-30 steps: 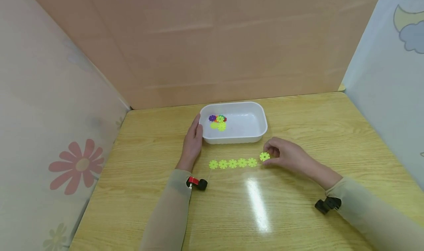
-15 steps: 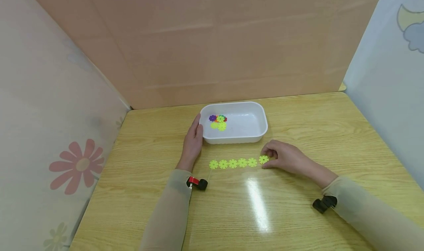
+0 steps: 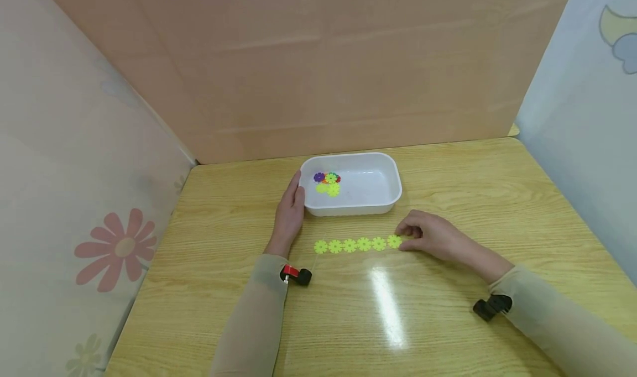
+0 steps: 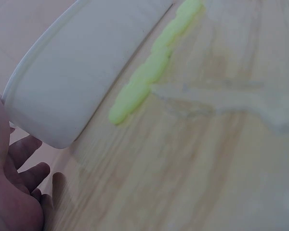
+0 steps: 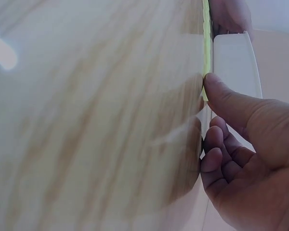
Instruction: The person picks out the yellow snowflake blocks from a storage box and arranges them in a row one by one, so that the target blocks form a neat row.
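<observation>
Six-odd yellow-green snowflake discs (image 3: pixel 350 246) lie in a straight row on the wooden table. At the row's right end, my right hand (image 3: pixel 432 234) pinches the last disc (image 3: pixel 394 241) between thumb and fingertip; it sits right at its neighbour's edge. In the right wrist view the thumb (image 5: pixel 224 91) presses the strip's edge, with the other fingers curled below. My left hand (image 3: pixel 290 216) rests against the left end of a white plastic tub (image 3: pixel 353 209), fingers extended along its side and thumb at the front corner.
Inside the tub, several purple, yellow, red, orange and green discs (image 3: pixel 330 179) are heaped at the left. A tan panel (image 3: pixel 323 78) stands along the table's back edge, with pale printed walls (image 3: pixel 64 117) at both sides. Glare (image 3: pixel 388 310) falls on the table in front.
My right hand has brought its disc down and slightly left, up to the right end of the row. The left hand stays at the tub.
</observation>
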Demonstrator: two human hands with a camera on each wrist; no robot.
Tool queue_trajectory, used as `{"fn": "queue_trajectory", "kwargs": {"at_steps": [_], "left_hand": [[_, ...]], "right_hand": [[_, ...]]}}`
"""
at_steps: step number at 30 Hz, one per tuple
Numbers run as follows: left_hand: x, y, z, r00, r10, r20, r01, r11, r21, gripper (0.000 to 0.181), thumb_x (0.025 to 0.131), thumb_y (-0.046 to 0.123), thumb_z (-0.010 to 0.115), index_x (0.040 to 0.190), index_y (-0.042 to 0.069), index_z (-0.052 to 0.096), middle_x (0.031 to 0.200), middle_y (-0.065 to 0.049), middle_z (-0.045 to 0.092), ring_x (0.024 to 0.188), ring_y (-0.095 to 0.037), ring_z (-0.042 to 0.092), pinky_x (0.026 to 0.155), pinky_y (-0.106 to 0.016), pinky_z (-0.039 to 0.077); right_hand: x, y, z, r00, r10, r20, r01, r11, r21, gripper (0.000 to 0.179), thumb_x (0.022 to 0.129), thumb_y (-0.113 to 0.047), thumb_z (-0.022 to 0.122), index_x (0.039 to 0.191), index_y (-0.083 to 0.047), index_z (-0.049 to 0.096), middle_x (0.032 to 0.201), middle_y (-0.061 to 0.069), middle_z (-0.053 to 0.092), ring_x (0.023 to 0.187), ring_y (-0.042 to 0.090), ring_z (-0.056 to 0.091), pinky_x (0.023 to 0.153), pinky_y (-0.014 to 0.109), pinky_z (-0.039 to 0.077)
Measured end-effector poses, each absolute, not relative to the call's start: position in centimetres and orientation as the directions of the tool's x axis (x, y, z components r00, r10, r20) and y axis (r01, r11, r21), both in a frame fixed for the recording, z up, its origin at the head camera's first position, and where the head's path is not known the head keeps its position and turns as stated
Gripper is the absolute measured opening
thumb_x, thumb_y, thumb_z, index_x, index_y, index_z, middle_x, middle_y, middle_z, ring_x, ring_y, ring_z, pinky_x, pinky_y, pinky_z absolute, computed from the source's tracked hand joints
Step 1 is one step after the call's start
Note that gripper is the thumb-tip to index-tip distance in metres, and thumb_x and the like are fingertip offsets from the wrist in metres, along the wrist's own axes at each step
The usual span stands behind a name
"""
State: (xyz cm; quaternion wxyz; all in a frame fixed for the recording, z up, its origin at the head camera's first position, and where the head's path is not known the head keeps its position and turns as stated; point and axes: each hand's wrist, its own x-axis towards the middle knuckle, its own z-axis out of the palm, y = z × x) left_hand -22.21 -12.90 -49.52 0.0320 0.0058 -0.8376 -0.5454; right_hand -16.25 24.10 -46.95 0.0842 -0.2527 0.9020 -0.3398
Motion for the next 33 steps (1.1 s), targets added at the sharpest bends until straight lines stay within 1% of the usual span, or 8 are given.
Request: {"fn": "queue_trajectory", "kwargs": {"at_steps": [6,11,16,19,21,23,29,33], "left_hand": [[-22.2,-12.9,-49.4,-0.998,-0.048,0.046,0.022,0.409,0.912,0.057,0.121,0.042,0.037,0.177,0.032,0.030,0.179,0.012,0.031,0.166,-0.016,0.025,0.135,-0.045,0.024],[-22.1,-12.9,-49.2,-0.998,-0.048,0.040,0.017,0.411,0.912,0.056,0.121,0.041,0.037,0.176,0.036,0.030,0.179,0.013,0.031,0.166,-0.016,0.025,0.135,-0.045,0.024],[-22.1,-12.9,-49.2,-0.998,-0.047,0.037,0.015,0.415,0.910,0.056,0.122,0.042,0.037,0.177,0.033,0.029,0.179,0.012,0.030,0.166,-0.016,0.024,0.135,-0.045,0.023],[-22.1,-12.9,-49.2,-0.998,-0.042,0.037,0.016,0.417,0.909,0.058,0.121,0.043,0.036,0.177,0.031,0.029,0.179,0.012,0.029,0.166,-0.017,0.024,0.136,-0.046,0.023],[-22.0,-12.9,-49.2,-0.998,-0.041,0.036,0.016,0.420,0.908,0.058,0.121,0.044,0.036,0.177,0.030,0.028,0.179,0.012,0.029,0.166,-0.017,0.023,0.136,-0.046,0.023],[-22.0,-12.9,-49.2,-0.998,-0.047,0.037,0.013,0.422,0.907,0.058,0.121,0.044,0.035,0.177,0.029,0.029,0.179,0.012,0.029,0.166,-0.016,0.024,0.136,-0.045,0.023],[-22.0,-12.7,-49.0,-0.998,-0.051,0.025,0.002,0.413,0.911,0.057,0.121,0.042,0.036,0.177,0.032,0.029,0.180,0.012,0.029,0.166,-0.016,0.023,0.136,-0.045,0.022],[-22.1,-12.6,-48.9,-0.998,-0.053,0.017,-0.007,0.411,0.912,0.057,0.121,0.041,0.036,0.177,0.032,0.028,0.180,0.012,0.029,0.167,-0.017,0.023,0.136,-0.047,0.022]], "right_hand": [[-16.3,24.1,-47.0,-0.848,-0.529,0.034,-0.423,0.637,-0.645,0.022,0.090,-0.021,0.094,0.108,-0.018,0.082,0.098,-0.011,0.068,0.087,0.009,0.061,0.076,0.027,0.055],[-16.2,24.1,-46.9,-0.846,-0.532,0.034,-0.425,0.635,-0.645,0.022,0.090,-0.023,0.094,0.108,-0.018,0.081,0.099,-0.011,0.068,0.087,0.007,0.060,0.076,0.027,0.055],[-16.2,24.2,-46.8,-0.857,-0.515,0.013,-0.390,0.630,-0.671,0.025,0.091,-0.025,0.094,0.111,-0.018,0.081,0.100,-0.009,0.069,0.088,0.009,0.061,0.077,0.027,0.056],[-16.1,24.2,-46.4,-0.867,-0.497,0.025,-0.379,0.626,-0.682,0.028,0.091,-0.025,0.094,0.114,-0.016,0.080,0.099,-0.007,0.069,0.088,0.011,0.061,0.076,0.027,0.055],[-16.2,24.1,-45.9,-0.871,-0.488,0.059,-0.394,0.622,-0.677,0.030,0.091,-0.023,0.094,0.116,-0.014,0.080,0.097,-0.006,0.068,0.087,0.012,0.060,0.074,0.027,0.053],[-16.2,23.9,-45.3,-0.866,-0.486,0.121,-0.433,0.606,-0.667,0.031,0.092,-0.020,0.093,0.118,-0.011,0.079,0.095,-0.007,0.066,0.085,0.012,0.058,0.072,0.026,0.052],[-17.2,22.5,-43.7,-0.832,-0.456,0.315,-0.543,0.555,-0.631,0.031,0.091,-0.010,0.092,0.120,-0.011,0.080,0.092,-0.009,0.064,0.079,0.012,0.054,0.067,0.023,0.046],[-18.4,21.2,-43.0,-0.822,-0.431,0.373,-0.565,0.533,-0.629,0.029,0.093,-0.010,0.091,0.120,-0.010,0.080,0.093,-0.008,0.066,0.078,0.013,0.055,0.067,0.022,0.046]]}}
